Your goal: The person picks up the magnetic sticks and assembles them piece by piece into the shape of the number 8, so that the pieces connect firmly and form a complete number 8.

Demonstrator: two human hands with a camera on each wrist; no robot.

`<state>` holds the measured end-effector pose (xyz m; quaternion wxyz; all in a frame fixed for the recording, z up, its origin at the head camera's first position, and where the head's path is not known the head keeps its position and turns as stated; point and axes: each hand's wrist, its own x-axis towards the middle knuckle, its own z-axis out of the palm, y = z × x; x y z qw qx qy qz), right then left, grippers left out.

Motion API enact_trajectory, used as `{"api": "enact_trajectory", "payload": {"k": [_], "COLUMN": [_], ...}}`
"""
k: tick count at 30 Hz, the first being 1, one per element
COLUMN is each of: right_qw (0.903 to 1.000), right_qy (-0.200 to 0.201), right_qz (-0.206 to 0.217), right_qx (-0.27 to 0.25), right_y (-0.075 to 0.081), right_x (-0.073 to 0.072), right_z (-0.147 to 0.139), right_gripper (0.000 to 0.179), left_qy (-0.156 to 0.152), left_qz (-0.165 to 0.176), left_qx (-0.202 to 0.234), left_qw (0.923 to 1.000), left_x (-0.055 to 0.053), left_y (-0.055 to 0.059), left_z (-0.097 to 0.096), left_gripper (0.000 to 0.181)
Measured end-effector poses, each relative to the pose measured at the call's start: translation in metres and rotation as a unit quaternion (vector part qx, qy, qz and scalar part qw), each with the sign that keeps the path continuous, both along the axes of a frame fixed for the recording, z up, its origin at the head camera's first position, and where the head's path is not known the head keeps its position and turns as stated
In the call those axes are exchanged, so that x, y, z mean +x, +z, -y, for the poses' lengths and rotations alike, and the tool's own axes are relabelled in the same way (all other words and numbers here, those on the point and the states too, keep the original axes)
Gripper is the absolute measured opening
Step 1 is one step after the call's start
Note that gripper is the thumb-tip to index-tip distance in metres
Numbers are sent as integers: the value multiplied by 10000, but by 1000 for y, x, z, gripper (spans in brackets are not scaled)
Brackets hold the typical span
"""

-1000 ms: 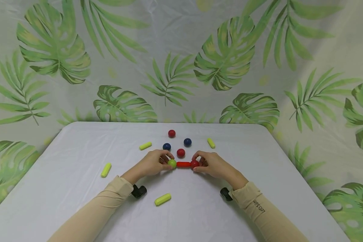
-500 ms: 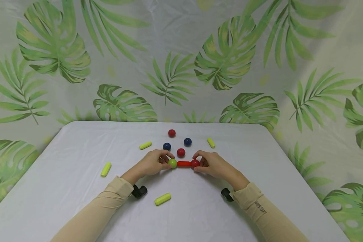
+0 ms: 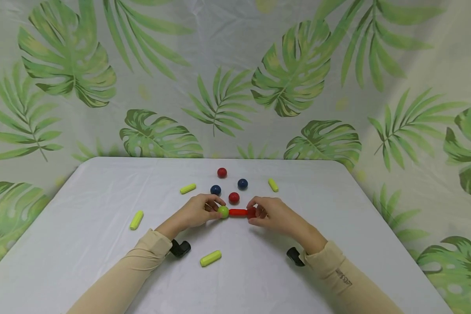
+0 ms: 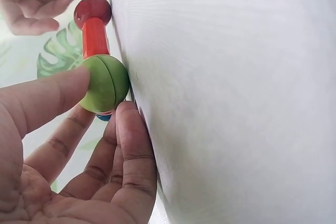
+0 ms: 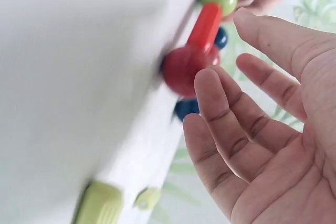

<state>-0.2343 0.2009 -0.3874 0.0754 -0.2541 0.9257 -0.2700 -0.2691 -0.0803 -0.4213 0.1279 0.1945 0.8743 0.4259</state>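
A red stick point(image 3: 238, 212) lies level on the white table, with a green ball point(image 3: 223, 212) at its left end and a red ball point(image 4: 93, 11) at its right end. My left hand point(image 3: 200, 210) pinches the green ball between thumb and fingers, seen close in the left wrist view. Around the red ball, my right hand point(image 3: 274, 213) is loosely spread. A gap shows between this hand and the ball in the left wrist view, and the right wrist view shows the thumb standing away from it.
Behind the stick are two more red balls point(image 3: 233, 198) and two blue balls point(image 3: 242, 184). Several yellow-green sticks point(image 3: 210, 258) lie scattered over the table point(image 3: 102, 270). A leaf-patterned cloth point(image 3: 227, 52) hangs at the back. Black wrist cameras point(image 3: 295, 256) hang under both sleeves.
My right hand's fingers have loosened from the red ball at the stick's right end, and its forearm has shifted slightly right. The left hand keeps its pinch on the green ball.
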Motion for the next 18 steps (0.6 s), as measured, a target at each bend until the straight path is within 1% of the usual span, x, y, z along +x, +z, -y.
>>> {"api": "enact_trajectory", "payload": {"k": [6,11,14,18], "right_qw": [9986,9957,9945,9928], "right_qy": [424,810,927,1065], "right_qz": [-273,-279,-154,135], "right_qx": [174,355,473,537], "right_y": [7,8,8,6], "right_x": [16,28,34,42], "right_z": [18,33,43,55], "right_gripper": [29,31,31,32], "left_qy": [-48,-78,-89,-91], "left_qz": [36,61,103,158], "left_qx": [35,107,170,233], "left_qw": [10000,9999,9998,9996], "left_x": [-1,-2,-2,-3], "left_y": [-1,-1,-1,-1], "left_z": [2,2,3,4], "left_gripper": [26,26,26,26]}}
